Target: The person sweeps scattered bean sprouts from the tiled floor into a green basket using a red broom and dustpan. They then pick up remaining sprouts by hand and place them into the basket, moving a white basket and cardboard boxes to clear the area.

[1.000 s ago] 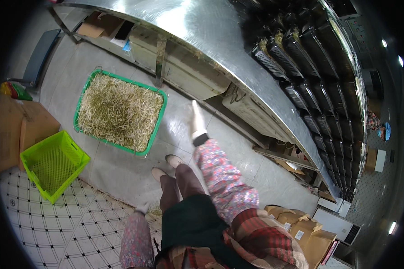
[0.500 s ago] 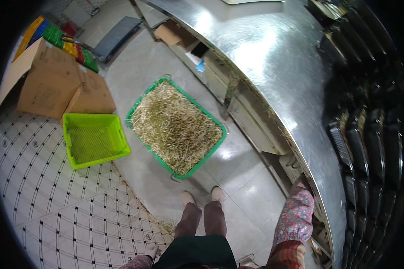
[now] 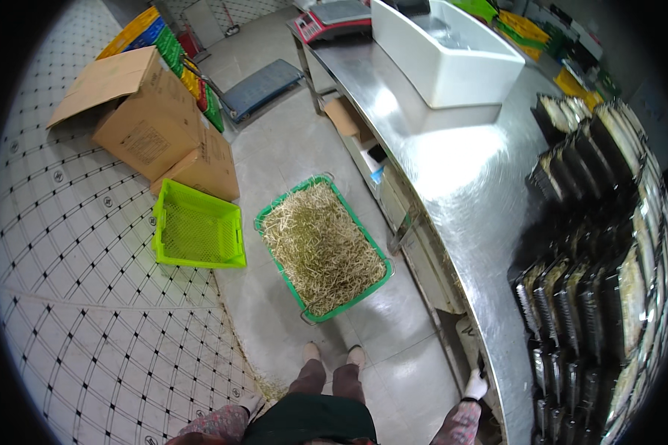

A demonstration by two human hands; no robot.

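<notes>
My right hand [image 3: 476,386], in a white glove, is at the shelf under the metal table's edge. Its fingers are closed around a small dark thing [image 3: 482,365], too small to make out. My left hand [image 3: 252,403], also gloved, hangs beside my dark apron, fingers loosely apart and holding nothing I can see. On the floor in front of my feet stands a green basket [image 3: 278,271] with wire handles. Heaped in it are pale bean sprouts [image 3: 323,245] with greenish bits. Neither hand touches the basket.
A lime-green crate [image 3: 200,261] and cardboard boxes [image 3: 152,126] stand left of the basket. Beyond lies a blue-grey platform scale [image 3: 263,85]. The metal table [image 3: 460,193] carries a white tub [image 3: 467,74], a red scale [image 3: 326,26] and stacked black trays [image 3: 571,297].
My view has tipped up and shifted, bringing the white tub and red scale into sight. My right hand, hidden below the table edge before, now shows with a dark thing in it.
</notes>
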